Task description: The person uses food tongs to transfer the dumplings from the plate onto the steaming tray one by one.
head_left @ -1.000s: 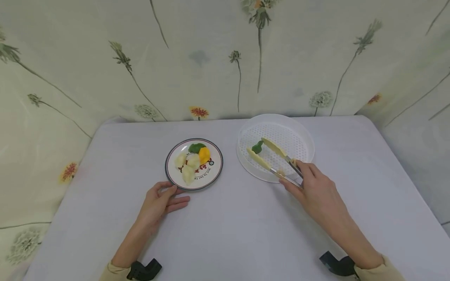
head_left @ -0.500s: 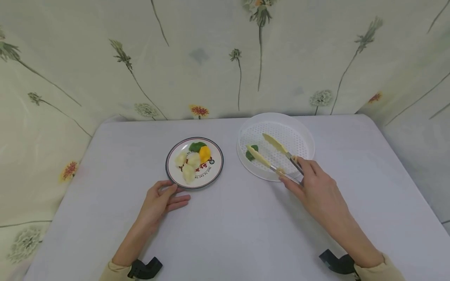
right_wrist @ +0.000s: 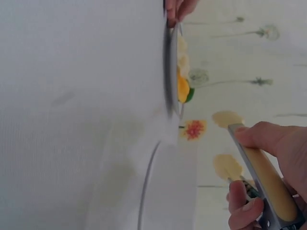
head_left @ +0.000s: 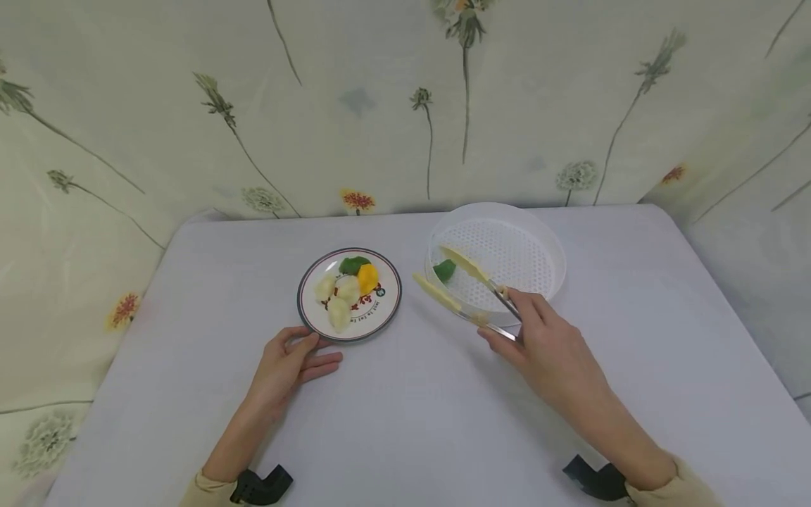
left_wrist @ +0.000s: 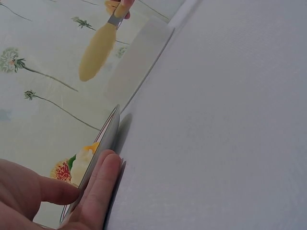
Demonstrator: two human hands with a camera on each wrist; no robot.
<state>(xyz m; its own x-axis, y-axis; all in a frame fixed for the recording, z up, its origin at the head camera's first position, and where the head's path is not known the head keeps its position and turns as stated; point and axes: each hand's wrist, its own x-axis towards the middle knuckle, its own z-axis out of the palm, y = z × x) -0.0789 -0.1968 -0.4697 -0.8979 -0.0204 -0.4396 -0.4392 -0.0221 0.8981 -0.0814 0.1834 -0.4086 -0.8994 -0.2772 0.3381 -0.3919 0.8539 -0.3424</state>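
Observation:
My left hand (head_left: 288, 370) pinches the near-left rim of a dark-rimmed white plate (head_left: 380, 317), thumb above and fingers beneath. On the plate are several pale dumpling-shaped pieces (head_left: 339, 315), a yellow piece (head_left: 368, 279) and a green piece (head_left: 355, 265). My right hand (head_left: 554, 352) grips a pair of tongs (head_left: 469, 266) with cream tips and metal arms. The tips stand apart over the left side of a round white perforated tray (head_left: 554, 267). Between them in the head view shows another green piece (head_left: 445, 270), at the left of the tray.
A white cloth covers the table (head_left: 405, 422), and the tray stands near its back edge. Behind hangs a flower-printed curtain (head_left: 355, 141). The plate stands left of the tray, with a narrow strip of table between them.
A second ago the green piece was between the tong tips; it then came down at the tray's left. The right hand has shifted left with the tongs. The left hand stays on the plate.

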